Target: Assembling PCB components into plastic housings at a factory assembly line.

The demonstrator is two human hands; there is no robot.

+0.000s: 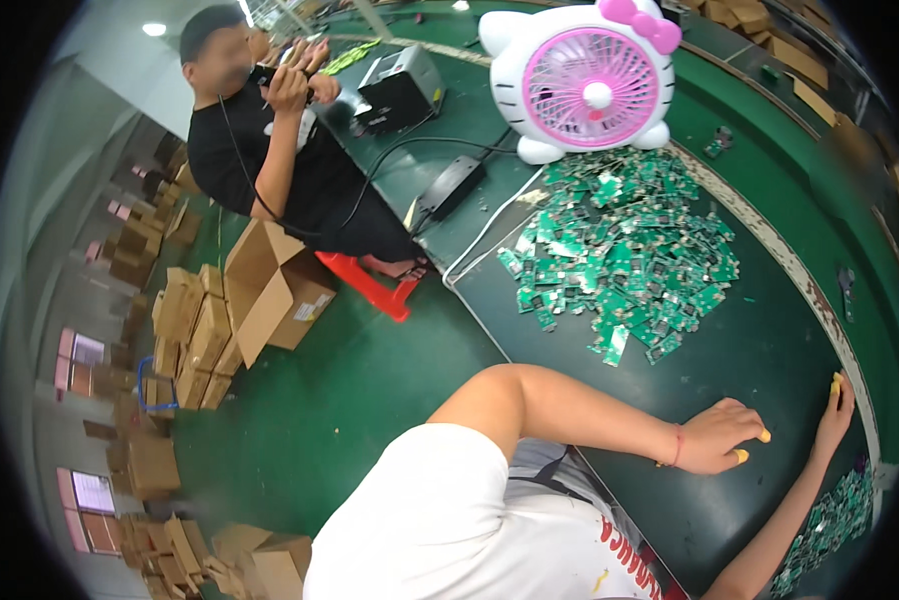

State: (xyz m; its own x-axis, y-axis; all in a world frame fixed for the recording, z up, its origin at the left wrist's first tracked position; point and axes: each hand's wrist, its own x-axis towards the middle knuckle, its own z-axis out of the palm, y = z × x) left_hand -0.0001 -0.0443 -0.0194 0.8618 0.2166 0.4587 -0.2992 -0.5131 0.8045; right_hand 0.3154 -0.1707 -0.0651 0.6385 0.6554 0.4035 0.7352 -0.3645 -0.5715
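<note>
My left hand (721, 438) is low over the dark green tabletop (629, 420). Yellow finger cots cover its thumb and index finger, which are apart with nothing between them; the other fingers curl inward. My right hand (833, 412) is by the table's worn pale edge, its fingers drawn close together and also tipped in yellow. Whatever those fingers may hold is too small to make out. Beyond my left hand lies a large heap of small green circuit boards (624, 250). A second pile of circuit boards (827, 530) lies beside my right forearm.
A white and pink cat-shaped fan (594, 85) stands behind the heap. Left of it are a black power adapter (451, 187) with cables and a boxy device (401, 88). A co-worker (279, 170) sits beside a red stool (369, 285). Cardboard boxes (279, 290) stand on the floor.
</note>
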